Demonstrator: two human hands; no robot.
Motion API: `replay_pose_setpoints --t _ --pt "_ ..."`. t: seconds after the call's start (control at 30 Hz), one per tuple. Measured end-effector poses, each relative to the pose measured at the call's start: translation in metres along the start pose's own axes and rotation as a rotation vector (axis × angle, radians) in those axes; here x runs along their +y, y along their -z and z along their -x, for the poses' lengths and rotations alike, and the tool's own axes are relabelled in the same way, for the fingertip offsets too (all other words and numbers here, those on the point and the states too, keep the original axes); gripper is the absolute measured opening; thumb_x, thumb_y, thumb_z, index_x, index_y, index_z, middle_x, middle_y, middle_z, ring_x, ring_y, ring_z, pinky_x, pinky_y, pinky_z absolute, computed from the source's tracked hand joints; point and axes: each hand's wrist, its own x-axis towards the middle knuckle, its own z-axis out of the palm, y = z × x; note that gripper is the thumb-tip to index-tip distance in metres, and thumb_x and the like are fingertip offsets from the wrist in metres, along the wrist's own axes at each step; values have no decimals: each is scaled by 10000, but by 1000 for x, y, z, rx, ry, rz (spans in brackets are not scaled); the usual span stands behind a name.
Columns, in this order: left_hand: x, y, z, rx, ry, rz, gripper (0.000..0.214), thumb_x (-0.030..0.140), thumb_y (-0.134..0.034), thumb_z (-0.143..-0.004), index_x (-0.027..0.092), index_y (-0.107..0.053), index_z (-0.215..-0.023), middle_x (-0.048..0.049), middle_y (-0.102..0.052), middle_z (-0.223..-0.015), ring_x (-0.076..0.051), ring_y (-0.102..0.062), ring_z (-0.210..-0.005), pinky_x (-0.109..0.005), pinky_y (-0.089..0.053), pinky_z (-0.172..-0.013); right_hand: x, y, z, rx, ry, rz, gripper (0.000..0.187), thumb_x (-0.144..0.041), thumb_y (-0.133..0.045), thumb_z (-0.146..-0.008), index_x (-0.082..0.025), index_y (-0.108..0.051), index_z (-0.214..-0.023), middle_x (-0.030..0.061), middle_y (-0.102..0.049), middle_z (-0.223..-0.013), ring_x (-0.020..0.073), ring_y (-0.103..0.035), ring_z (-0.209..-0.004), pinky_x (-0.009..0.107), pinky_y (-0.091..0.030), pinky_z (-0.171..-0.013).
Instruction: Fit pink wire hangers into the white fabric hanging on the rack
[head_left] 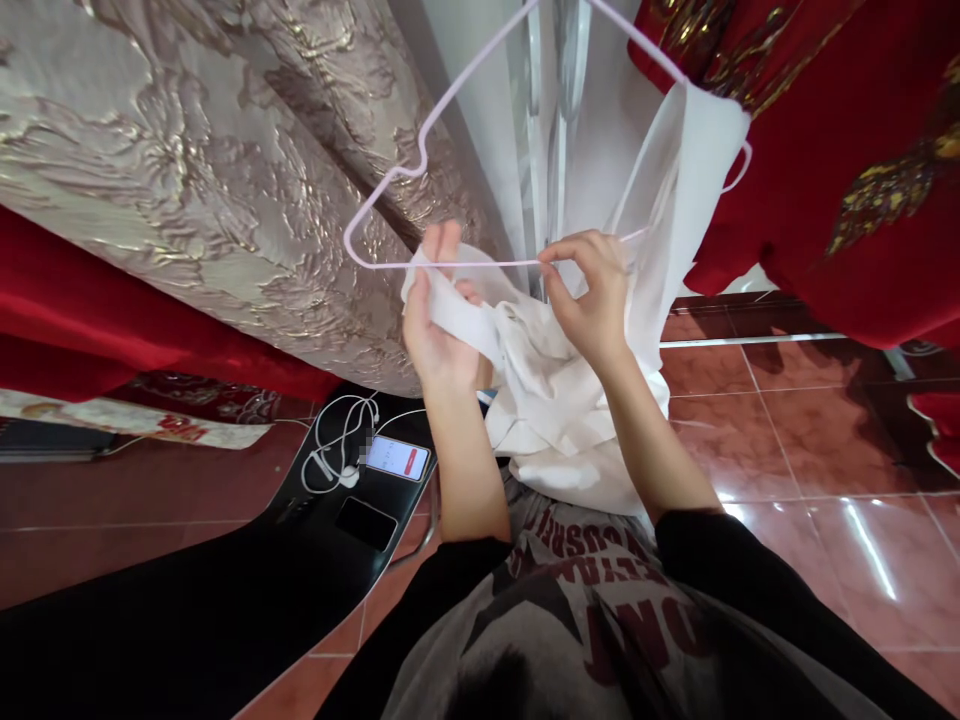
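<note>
A pale pink clothes hanger is held up in front of me, its top out of frame. Over its right end hangs one shoulder of a white sleeveless garment, and the rest of the cloth bunches down toward my lap. My left hand has another strip of the garment between thumb and fingers, right by the left part of the hanger's bottom bar; some of its fingers are behind cloth. Thumb and index finger of my right hand pinch that bar near its middle.
Embossed beige fabric hangs at the left, red fabric with gold decoration at the right. Metal poles stand behind the hanger. On a black seat lie a lit phone, a dark phone and a white cable.
</note>
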Motion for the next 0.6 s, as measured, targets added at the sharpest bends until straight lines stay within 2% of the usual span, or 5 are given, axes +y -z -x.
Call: replay_pose_setpoints --t 0.2,0.37,0.43,0.53,0.6 --pt "1 -29 4 20 -105 67 325 543 -599 -956 219 -568 -942 -11 -647 -952 -84 -499 -546 -284 -421 -568 -12 26 1 -13 50 -78 194 -339 -494 -978 -235 -629 -1071 31 -635 -1072 165 -595 -1101 421 -470 -1058" --pt "0 -26 0 -6 -146 33 504 722 -621 -864 230 -525 -913 -4 -573 -871 -59 -348 -462 -282 -273 -467 20 69 7 549 -148 -125 431 -381 -647 -885 -232 -525 -1271 97 -518 -1334 199 -532 -1274 400 -453 -1103" --pt "1 -27 1 -9 -122 14 477 712 -612 -871 245 -536 -927 -20 -559 -891 -76 -334 -460 -298 -263 -472 41 76 13 472 -244 -222 596 -407 -684 -839 -226 -453 -1358 114 -464 -1429 214 -477 -1372 415 -418 -1153" --pt "1 -30 4 -4 -101 20 403 665 -596 -903 266 -557 -942 -31 -549 -918 -100 -350 -472 -315 -271 -502 56 75 24 180 -397 -331 549 -451 -637 -853 -224 -461 -1321 111 -542 -1347 216 -562 -1286 438 -488 -1075" --pt "1 -31 5 -7 -101 40 379 642 -586 -919 266 -553 -950 -28 -536 -911 -97 -331 -472 -309 -259 -506 51 73 28 94 -465 -310 519 -423 -651 -850 -235 -487 -1305 88 -585 -1281 198 -613 -1187 426 -520 -1021"
